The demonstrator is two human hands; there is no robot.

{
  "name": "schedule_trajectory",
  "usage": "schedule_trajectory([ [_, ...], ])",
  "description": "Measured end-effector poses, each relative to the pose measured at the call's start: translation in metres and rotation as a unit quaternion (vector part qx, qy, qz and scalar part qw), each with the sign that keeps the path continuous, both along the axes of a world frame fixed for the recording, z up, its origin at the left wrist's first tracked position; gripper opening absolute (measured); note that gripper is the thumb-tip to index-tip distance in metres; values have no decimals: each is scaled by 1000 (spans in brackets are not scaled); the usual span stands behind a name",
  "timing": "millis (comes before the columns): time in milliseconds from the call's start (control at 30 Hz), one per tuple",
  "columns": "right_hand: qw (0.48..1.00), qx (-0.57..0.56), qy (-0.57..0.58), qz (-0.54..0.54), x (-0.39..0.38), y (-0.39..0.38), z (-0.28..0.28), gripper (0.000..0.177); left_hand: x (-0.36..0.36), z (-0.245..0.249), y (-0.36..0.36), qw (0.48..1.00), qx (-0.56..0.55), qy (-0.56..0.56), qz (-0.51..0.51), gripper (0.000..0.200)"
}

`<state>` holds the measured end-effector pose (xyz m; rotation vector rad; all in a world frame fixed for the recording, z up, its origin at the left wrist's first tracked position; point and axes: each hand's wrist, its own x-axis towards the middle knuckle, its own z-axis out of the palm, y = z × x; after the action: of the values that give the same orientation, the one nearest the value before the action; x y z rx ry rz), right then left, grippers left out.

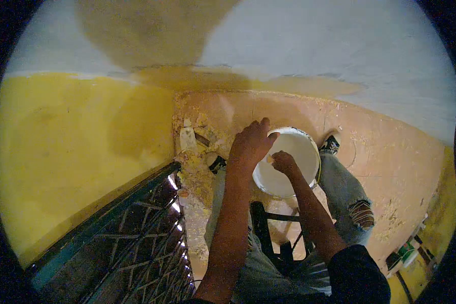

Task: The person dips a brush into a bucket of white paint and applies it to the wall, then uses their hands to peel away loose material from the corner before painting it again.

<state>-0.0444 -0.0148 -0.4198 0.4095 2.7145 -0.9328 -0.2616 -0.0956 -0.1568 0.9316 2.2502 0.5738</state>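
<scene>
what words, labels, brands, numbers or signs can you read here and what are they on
None can be read.
White bucket: no lettering shows on its rim or inside; much of its outside is hidden.
Green-and-white item at lower right: too small and blurred to tell whether it bears text.
Right shoe: pale marks, too blurred to tell if they are letters.

The sleeves (358,273) are dark, the faded jeans (340,182) torn and frayed, the shoes (330,145) black-and-white.

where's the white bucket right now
In the head view, the white bucket is just right of centre, between the person's shoes, with the left hand by its left rim and the right hand over its opening.
</scene>
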Motion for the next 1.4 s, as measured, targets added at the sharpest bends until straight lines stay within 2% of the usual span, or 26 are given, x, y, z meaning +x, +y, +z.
schedule_trajectory([
  [100, 993, 41, 100, 42, 2, 13, 9, 21, -3, 3, -2, 1000, -10, -1, 0, 40],
  [133, 994, -89, -38, -57, 1, 18, 24, 28, -4, 4, -3, 1000, -8, 1, 2, 40],
  [167, 948, -216, -174, -153, -1, 21, 33, 35, -6, 3, -5, 1000, -11, -8, 8, 41],
  [267, 950, -228, -89, -192, 30, 15, 18, 32, -13, -5, -15, 999, -6, -21, 29, 44],
  [300, 951, -226, -87, -191, 32, 12, 24, 32, -16, -3, -17, 999, -1, -27, 42, 47],
  [367, 905, -289, -159, -270, 38, 6, 36, 28, -27, 3, -22, 996, -21, -72, 44, 49],
  [400, 883, -374, -42, -281, 49, -3, 28, 29, -32, 8, -24, 991, -43, -119, 45, 51],
  [433, 885, -373, -41, -276, 61, -6, 21, 29, -33, 14, -28, 991, -41, -117, 49, 51],
  [500, 776, -492, -52, -391, 64, -12, 46, 31, -31, 23, -38, 993, -36, -67, 92, 52],
  [533, 746, -529, -24, -405, 64, -15, 56, 30, -33, 23, -44, 993, -34, -66, 94, 52],
  [567, 748, -528, -23, -402, 61, -17, 70, 30, -36, 19, -50, 993, -16, -70, 94, 49],
  [633, 705, -565, 34, -427, 47, -28, 101, 30, -39, 20, -60, 993, 8, -72, 97, 47],
  [700, 726, -545, 20, -418, 24, -40, 121, 31, -41, 30, -72, 996, 13, -18, 92, 38],
  [733, 712, -561, 45, -420, 4, -48, 139, 29, -47, 33, -77, 995, 16, -16, 99, 38],
  [800, 674, -607, 84, -412, -28, -64, 141, 20, -60, 37, -90, 984, 30, -139, 108, 34],
  [900, 732, -560, 40, -386, -90, -93, 130, 23, -67, 48, -110, 972, 72, -167, 151, 35],
  [967, 742, -586, 43, -324, -143, -119, 118, 30, -71, 38, -126, 973, 54, -144, 172, 36],
  [1033, 873, -397, 216, -185, -179, -149, -31, 33, -73, 25, -139, 974, 32, -120, 192, 37],
  [1067, 900, -280, 303, -143, -194, -163, -114, 34, -71, 15, -143, 975, 50, -90, 198, 36],
  [1100, 900, -285, 301, -136, -220, -175, -105, 34, -70, 6, -148, 975, 67, -60, 203, 36],
  [1133, 777, -526, 184, -294, -244, -188, -105, 26, -73, 12, -153, 985, 50, 17, 164, 32],
  [1167, 568, -706, 44, -422, -272, -201, -90, 18, -72, 23, -159, 984, 47, 18, 172, 32],
  [1233, 574, -728, 27, -373, -322, -215, -35, 15, -69, 35, -171, 925, 51, 348, 146, 38],
  [1267, 578, -746, 15, -330, -339, -220, -49, 12, -71, 27, -171, 925, 45, 344, 153, 38],
  [1333, 549, -828, 65, -97, -372, -224, -99, 10, -73, 10, -169, 977, 86, 14, 194, 37],
  [1400, 547, -826, 45, -130, -394, -235, -96, 11, -80, 27, -172, 975, 85, -1, 206, 36],
])
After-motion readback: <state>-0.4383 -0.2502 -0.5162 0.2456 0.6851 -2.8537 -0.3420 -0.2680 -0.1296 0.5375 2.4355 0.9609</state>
